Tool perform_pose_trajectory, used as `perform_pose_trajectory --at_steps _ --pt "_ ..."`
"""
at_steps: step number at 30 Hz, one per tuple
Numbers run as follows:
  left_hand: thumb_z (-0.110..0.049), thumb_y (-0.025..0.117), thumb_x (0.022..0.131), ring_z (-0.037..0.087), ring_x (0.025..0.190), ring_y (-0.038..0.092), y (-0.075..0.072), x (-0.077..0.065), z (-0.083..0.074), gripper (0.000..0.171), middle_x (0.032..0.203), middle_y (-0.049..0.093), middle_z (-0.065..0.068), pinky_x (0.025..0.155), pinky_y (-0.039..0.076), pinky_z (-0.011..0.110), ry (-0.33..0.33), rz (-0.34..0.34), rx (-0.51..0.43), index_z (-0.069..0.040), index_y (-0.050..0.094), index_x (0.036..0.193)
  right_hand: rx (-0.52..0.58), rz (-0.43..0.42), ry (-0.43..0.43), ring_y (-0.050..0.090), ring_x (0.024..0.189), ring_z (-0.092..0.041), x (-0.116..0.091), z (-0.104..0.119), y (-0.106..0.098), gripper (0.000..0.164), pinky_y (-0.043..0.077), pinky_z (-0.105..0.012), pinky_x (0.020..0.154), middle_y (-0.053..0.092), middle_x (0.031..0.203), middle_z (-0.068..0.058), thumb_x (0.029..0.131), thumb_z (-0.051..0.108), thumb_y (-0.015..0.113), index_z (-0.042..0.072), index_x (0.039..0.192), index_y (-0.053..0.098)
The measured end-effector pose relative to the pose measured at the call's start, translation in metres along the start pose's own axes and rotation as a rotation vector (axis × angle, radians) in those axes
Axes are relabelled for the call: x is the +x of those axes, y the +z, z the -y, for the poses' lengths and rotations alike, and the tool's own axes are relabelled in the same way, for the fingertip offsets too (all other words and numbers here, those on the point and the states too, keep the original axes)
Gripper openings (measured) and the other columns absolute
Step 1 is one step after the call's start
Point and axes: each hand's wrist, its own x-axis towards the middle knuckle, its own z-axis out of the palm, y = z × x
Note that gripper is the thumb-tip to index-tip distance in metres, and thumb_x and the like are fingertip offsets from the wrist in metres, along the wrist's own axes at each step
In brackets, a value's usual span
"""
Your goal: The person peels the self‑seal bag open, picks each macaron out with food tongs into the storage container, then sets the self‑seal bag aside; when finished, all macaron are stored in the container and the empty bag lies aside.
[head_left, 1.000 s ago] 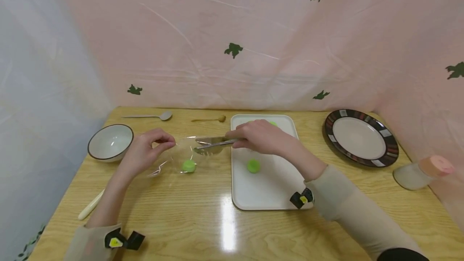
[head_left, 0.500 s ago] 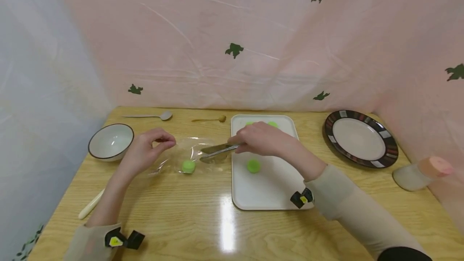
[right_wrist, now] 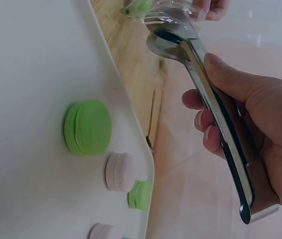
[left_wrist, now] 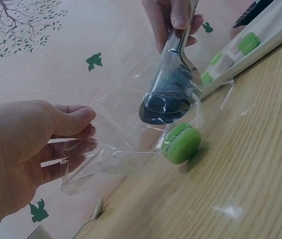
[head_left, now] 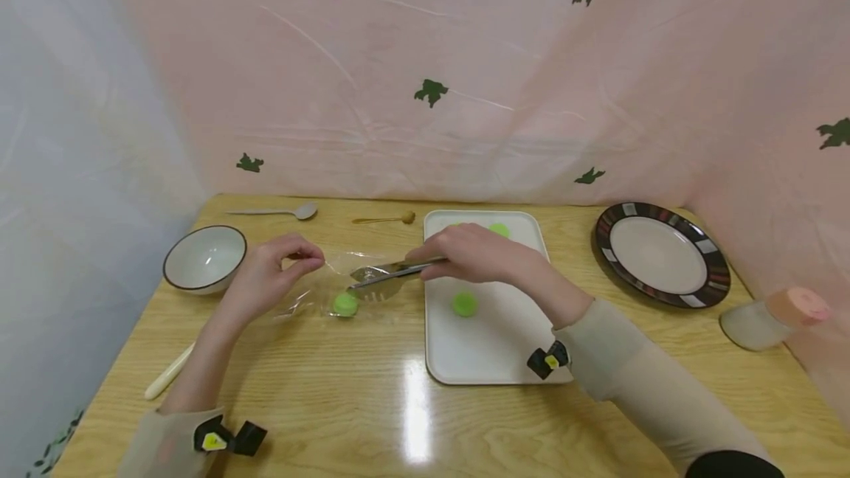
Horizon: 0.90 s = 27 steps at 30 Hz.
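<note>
My left hand (head_left: 272,275) pinches the edge of a clear plastic bag (left_wrist: 113,162) between thumb and fingers. In the bag, low down near the table, is a green macaron (left_wrist: 183,143). My right hand (head_left: 474,253) grips metal tongs (right_wrist: 213,102), which slant left off the tray. Their broad tips overlap the bag's clear film, close above the macaron in the left wrist view. Beneath my right forearm lies a white tray (head_left: 494,349) with another green macaron (right_wrist: 88,128), a pale pink macaron (right_wrist: 120,172) and several more.
A dark-rimmed white bowl (head_left: 204,260) stands to the left, with a pale handle (head_left: 167,373) below it. Along the back lie a grey spoon (head_left: 302,211) and a small gold-coloured utensil (head_left: 381,220). At right are a dark-rimmed plate (head_left: 657,253) and a pink-lidded jar (head_left: 770,316).
The tongs drew back slightly to the right, then moved left again, so their tips are now nearer the bagged macaron. My left hand has stayed almost still.
</note>
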Motion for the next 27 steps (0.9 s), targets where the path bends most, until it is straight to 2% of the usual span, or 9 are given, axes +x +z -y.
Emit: perform_pose_trajectory --at_steps 7,14,27 --pt "-0.024 0.067 0.087 0.003 0.079 0.061 0.002 0.001 -0.001 0.004 0.083 0.066 -0.013 0.067 0.048 0.019 0.0 0.003 -0.008 -0.022 0.069 0.086 0.047 0.043 -0.026 0.062 0.106 -0.005 0.006 0.0 0.001 0.034 0.049 -0.028 0.09 0.067 0.117 0.013 0.091 0.036 0.061 0.026 0.124 0.062" --pt "-0.022 0.068 0.087 0.002 0.079 0.061 0.003 0.001 -0.003 0.003 0.082 0.066 -0.014 0.067 0.048 0.019 -0.001 0.005 -0.006 -0.02 0.07 0.085 0.008 0.094 -0.043 0.06 0.088 0.002 0.013 0.006 0.004 0.035 0.049 -0.022 0.077 0.067 0.11 0.017 0.091 0.037 0.06 0.029 0.125 0.061" --pt "-0.022 0.067 0.087 0.003 0.078 0.06 0.002 0.001 -0.004 0.003 0.083 0.066 -0.014 0.066 0.047 0.019 0.005 0.011 -0.001 -0.021 0.07 0.085 -0.018 0.109 -0.022 0.063 0.09 -0.001 0.015 0.013 0.005 0.036 0.051 -0.024 0.076 0.067 0.115 0.013 0.091 0.034 0.061 0.027 0.126 0.061"
